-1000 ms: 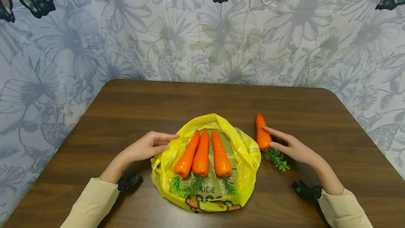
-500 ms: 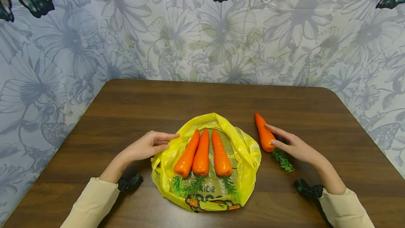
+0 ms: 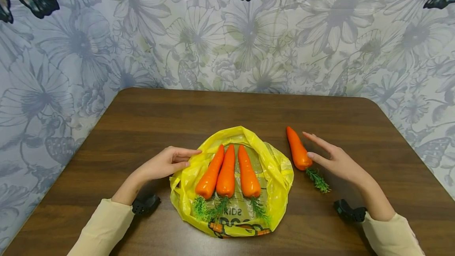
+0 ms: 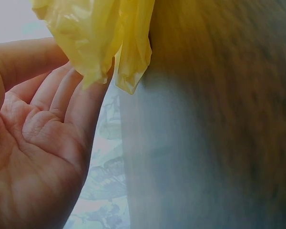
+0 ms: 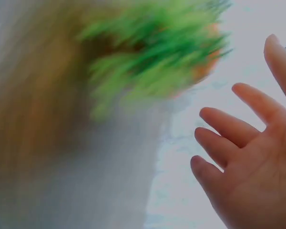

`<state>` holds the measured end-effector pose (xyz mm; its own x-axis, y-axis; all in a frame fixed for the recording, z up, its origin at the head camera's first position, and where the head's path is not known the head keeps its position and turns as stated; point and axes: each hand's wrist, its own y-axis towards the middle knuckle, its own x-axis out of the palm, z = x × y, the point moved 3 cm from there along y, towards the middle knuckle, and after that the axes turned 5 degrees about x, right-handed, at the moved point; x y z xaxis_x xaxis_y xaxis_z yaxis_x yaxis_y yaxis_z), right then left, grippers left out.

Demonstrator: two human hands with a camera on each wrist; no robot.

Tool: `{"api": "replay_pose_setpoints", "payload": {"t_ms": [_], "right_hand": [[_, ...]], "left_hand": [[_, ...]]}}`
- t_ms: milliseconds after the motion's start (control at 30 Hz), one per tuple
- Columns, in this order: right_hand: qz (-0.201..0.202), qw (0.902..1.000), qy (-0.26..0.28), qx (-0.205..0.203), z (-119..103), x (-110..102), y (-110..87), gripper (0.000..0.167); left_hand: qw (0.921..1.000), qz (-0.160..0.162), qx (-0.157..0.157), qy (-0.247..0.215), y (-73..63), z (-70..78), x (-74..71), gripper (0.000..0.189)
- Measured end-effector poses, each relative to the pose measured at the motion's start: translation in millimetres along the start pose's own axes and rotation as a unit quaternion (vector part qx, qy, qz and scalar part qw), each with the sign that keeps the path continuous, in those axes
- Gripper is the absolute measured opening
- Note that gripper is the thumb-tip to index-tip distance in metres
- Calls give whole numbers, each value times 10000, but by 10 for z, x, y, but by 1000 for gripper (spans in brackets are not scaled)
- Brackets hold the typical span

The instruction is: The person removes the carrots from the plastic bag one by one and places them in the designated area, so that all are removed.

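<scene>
Three glossy orange carrots with green tops lie side by side in an opened yellow plastic bag (image 3: 281,192): the left carrot (image 3: 210,175), the middle carrot (image 3: 226,173) and the right carrot (image 3: 249,175). My left hand (image 3: 165,164) rests on the bag's left rim with fairly straight fingers; in the left wrist view the yellow plastic hides its fingertips. A fourth carrot (image 3: 298,149) lies on the table right of the bag, tip away from me. Beside it my right hand (image 3: 341,163) has its fingers spread, thumb tip very near the carrot; contact cannot be told.
The brown wooden table (image 3: 177,110) has rounded far corners and ends at a wall (image 3: 227,50) with a floral pattern. Dark wrist devices sit under both wrists, such as the right one (image 3: 350,211). Printed lettering shows inside the bag.
The fourth carrot has turned slightly, its leafy end swinging right, and my right hand's fingers have come off it, moving right. My left hand and the bag have stayed put.
</scene>
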<state>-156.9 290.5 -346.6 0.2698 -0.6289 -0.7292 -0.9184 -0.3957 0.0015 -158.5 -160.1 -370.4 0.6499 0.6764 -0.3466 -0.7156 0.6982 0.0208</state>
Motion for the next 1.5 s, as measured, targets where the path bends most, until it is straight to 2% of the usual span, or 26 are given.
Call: {"api": "replay_pose_setpoints", "payload": {"t_ms": [167,300,433,567,800,1067,1500], "right_hand": [[278,9989,-208,-303,-367,-36,-16,63],[279,9969,-347,-653,-637,31,-3,66],[241,9936,-346,-1052,-803,118,23,68],[167,9903,-326,-1337,-876,230,65,67],[-330,9908,-79,-1312,-927,500,121,63],[-1053,9878,-111,-1146,-971,797,114,64],[-1483,9851,-260,-828,-932,985,90,69]], "left_hand": [[10000,29,-3,48,6,21,-18,44],[10000,50,-8,42,10,30,-32,44],[10000,51,-19,5,17,29,-38,44],[10000,47,-34,-21,20,33,-39,44],[10000,63,-6,-31,21,38,-47,44],[10000,48,32,-43,18,36,-42,44],[10000,-37,60,-39,4,22,7,43]]}}
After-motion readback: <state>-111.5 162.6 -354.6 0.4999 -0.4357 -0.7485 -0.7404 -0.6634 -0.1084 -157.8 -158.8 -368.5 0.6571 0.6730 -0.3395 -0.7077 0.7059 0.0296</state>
